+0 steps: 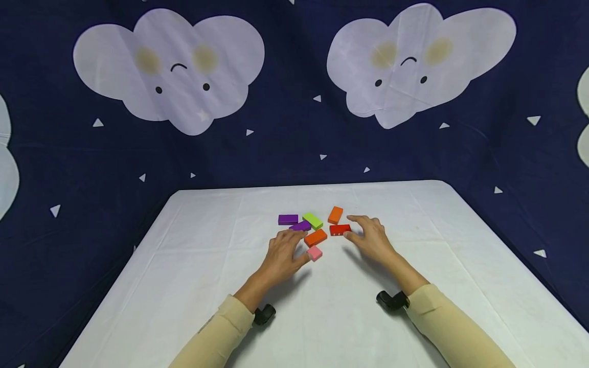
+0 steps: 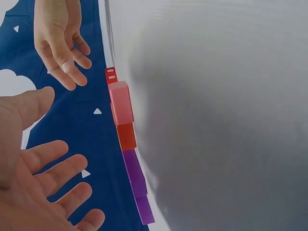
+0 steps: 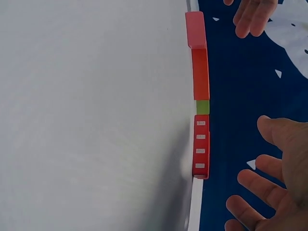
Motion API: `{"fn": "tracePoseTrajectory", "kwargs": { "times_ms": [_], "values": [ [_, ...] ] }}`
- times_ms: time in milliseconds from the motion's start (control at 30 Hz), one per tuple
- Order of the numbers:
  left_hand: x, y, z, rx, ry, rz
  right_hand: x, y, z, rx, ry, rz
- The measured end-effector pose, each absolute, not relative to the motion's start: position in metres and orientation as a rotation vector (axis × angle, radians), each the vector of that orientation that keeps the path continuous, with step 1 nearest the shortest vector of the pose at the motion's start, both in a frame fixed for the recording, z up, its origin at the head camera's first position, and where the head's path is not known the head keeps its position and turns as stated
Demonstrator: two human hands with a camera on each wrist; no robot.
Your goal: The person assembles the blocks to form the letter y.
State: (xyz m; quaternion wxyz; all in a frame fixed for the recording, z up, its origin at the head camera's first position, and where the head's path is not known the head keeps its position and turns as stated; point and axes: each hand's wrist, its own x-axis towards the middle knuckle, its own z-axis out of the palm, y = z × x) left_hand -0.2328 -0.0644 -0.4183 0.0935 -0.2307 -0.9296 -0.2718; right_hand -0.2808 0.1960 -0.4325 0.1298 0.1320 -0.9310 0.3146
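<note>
Several coloured blocks lie in a loose cluster on the white-covered table. My left hand (image 1: pixel 282 258), fingers spread and holding nothing, hovers beside the small pink block (image 1: pixel 315 253) and partly covers a purple block (image 1: pixel 301 226). An orange block (image 1: pixel 315 237) lies just beyond the pink one. On the other side my right hand (image 1: pixel 374 237) is spread, nearest the red block (image 1: pixel 339 230) with white rectangles on its side. In the right wrist view, a gap separates this hand (image 3: pixel 274 183) from the red block (image 3: pixel 201 147).
Behind the hands lie another purple block (image 1: pixel 288 220), a lime green block (image 1: pixel 313 220) and a second orange block (image 1: pixel 335 214). The white cloth (image 1: pixel 207 286) covers the table. A dark blue curtain (image 1: pixel 294 148) with clouds hangs at its far edge.
</note>
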Motion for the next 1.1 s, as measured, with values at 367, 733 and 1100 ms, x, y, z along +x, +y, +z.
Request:
{"fn": "tracePoseTrajectory", "kwargs": {
  "times_ms": [367,733,1100],
  "values": [
    [-0.241,-0.060,-0.420,-0.718,-2.776,-0.856,-0.289,0.197,-0.435,0.382,-2.713,0.944],
    [-0.246,-0.053,-0.422,-0.717,-2.825,-0.877,-0.296,0.197,-0.438,0.359,-2.776,0.931],
    [-0.250,-0.048,-0.427,-0.624,-2.845,-0.929,-0.302,0.199,-0.444,0.358,-2.777,0.924]
  ]
}}
